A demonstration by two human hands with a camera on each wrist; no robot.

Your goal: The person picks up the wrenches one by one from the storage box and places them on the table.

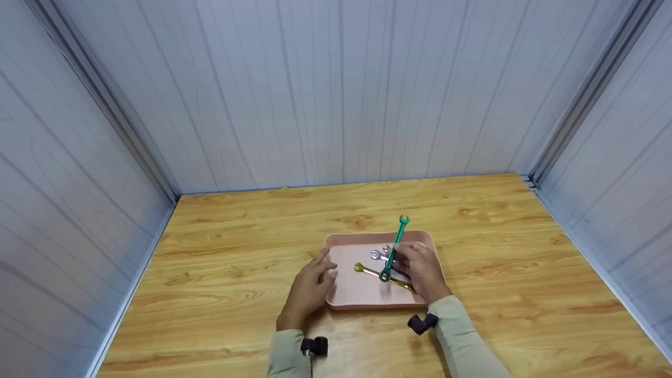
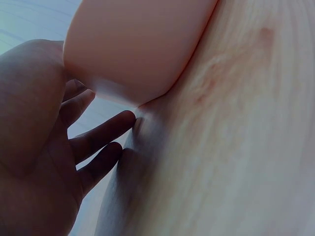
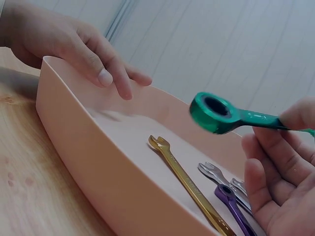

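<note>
My right hand (image 1: pixel 420 270) pinches a green wrench (image 3: pixel 251 118) between thumb and fingers, tilted above a pink tray (image 1: pixel 344 291), its ring end nearer me. Inside the tray, below and left of that hand, lies a gold wrench (image 3: pixel 184 179); a silver wrench (image 3: pixel 218 176) and a purple wrench (image 3: pixel 235 210) lie closer beneath my fingers. My left hand (image 1: pixel 308 286) is at the tray's rim opposite, its fingers loosely extended; the wooden surface (image 1: pixel 226 273) spreads beneath both hands.
</note>
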